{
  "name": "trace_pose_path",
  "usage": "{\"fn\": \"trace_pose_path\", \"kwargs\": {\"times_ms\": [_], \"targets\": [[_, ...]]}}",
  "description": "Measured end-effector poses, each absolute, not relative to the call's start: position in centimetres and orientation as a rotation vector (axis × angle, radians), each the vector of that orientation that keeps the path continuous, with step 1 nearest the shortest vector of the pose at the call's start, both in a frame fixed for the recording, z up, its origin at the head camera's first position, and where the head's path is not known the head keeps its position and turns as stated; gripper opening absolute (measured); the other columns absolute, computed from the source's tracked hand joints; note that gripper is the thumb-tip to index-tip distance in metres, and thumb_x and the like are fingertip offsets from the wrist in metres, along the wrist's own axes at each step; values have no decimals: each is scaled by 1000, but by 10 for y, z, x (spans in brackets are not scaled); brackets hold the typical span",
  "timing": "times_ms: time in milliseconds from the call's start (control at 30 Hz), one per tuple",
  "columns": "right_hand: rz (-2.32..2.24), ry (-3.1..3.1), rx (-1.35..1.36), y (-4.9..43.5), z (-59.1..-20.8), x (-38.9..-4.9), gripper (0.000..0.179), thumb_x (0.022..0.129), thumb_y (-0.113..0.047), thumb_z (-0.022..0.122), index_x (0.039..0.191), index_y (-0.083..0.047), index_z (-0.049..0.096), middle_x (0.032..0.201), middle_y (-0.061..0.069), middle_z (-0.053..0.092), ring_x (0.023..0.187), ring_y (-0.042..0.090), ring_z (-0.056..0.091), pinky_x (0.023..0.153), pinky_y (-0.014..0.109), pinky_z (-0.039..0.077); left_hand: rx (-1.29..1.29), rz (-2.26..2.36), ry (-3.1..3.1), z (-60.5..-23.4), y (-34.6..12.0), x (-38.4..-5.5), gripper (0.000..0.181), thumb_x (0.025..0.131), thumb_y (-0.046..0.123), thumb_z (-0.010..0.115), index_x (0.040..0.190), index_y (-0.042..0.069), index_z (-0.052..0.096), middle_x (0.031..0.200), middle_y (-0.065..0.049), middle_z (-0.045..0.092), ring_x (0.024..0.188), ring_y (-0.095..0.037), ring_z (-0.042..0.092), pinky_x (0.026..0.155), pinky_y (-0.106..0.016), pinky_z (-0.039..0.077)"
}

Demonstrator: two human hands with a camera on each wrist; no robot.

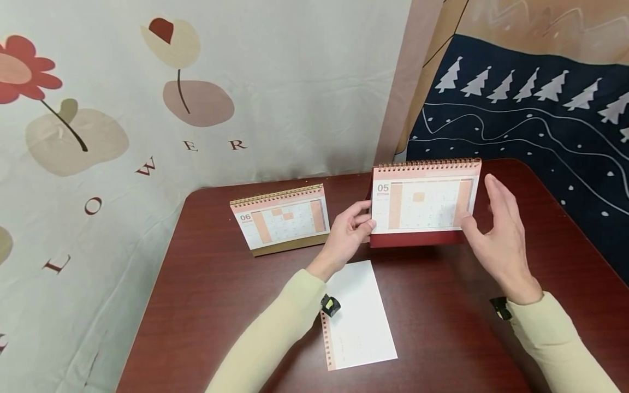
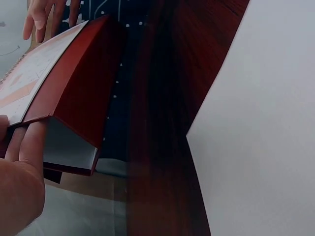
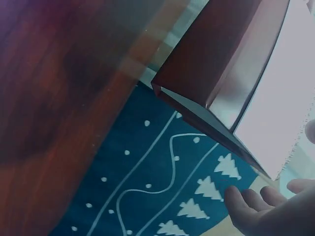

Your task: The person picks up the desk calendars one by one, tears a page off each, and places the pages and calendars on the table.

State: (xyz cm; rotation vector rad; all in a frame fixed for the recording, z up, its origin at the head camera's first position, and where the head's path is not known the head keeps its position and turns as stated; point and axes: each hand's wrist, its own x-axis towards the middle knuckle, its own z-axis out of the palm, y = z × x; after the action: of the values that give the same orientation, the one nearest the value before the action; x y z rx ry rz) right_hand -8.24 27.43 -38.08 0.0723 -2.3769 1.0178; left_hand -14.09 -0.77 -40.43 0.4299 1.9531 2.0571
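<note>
A desk calendar with a red base point(image 1: 425, 202), open at "05", stands at the back right of the dark red table point(image 1: 206, 284). My left hand point(image 1: 366, 215) pinches its left edge, thumb on the front page. In the left wrist view my fingers point(image 2: 27, 142) lie along the end of the red base point(image 2: 78, 98). My right hand point(image 1: 484, 210) is open beside the calendar's right edge, thumb near its lower right corner. The right wrist view shows that red base point(image 3: 216, 54) from below, with my straight fingers point(image 3: 256, 206) apart from it.
A second desk calendar with a brown base point(image 1: 280, 218), open at "06", stands at the back left. A loose white calendar sheet point(image 1: 356, 316) lies flat near the front. Flower-printed cloth point(image 1: 147, 109) hangs behind; a blue tree-patterned cloth point(image 1: 530, 120) hangs at the right.
</note>
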Motion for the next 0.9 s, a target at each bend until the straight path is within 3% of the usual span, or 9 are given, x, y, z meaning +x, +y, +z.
{"fn": "trace_pose_path", "kwargs": {"times_ms": [167, 267, 400, 600, 900], "targets": [[900, -2299, 193, 266, -380, -81, 71, 89, -6, 70, 156, -9, 46, 161, 11, 42, 145, 33, 41, 118, 27, 32, 384, 2105, 1889, -399, -10, -138, 46, 102, -5, 55, 148, 0, 50, 127, -27, 67, 98, -16, 70, 87, -40, 60], [854, -2257, 274, 259, -380, -80, 67, 88, -9, 71, 151, -5, 52, 158, 13, 47, 144, 34, 43, 118, 26, 33, 363, 2130, 1876, -396, -12, -136, 46, 102, -5, 55, 148, 0, 51, 127, -27, 67, 96, -16, 70, 87, -40, 60], [785, -2233, 391, 249, -381, -80, 59, 91, -23, 65, 145, 0, 57, 154, 16, 52, 144, 35, 44, 121, 36, 31, 363, 2154, 1879, -394, -14, -133, 44, 103, -4, 55, 147, 0, 52, 126, -27, 68, 98, -17, 71, 85, -38, 60], [674, -2220, 493, 237, -383, -82, 58, 101, -45, 55, 140, -2, 63, 148, 16, 58, 143, 35, 46, 121, 48, 31, 354, 2169, 1882, -390, -17, -131, 44, 104, -3, 55, 147, -1, 51, 126, -27, 68, 97, -15, 70, 84, -36, 60], [507, -2281, 620, 221, -380, -84, 65, 105, -59, 47, 138, -5, 64, 149, 17, 56, 146, 37, 41, 121, 56, 25, 354, 2164, 1910, -387, -23, -129, 44, 104, -2, 55, 148, 1, 51, 125, -25, 69, 99, -17, 71, 87, -39, 60]]}}
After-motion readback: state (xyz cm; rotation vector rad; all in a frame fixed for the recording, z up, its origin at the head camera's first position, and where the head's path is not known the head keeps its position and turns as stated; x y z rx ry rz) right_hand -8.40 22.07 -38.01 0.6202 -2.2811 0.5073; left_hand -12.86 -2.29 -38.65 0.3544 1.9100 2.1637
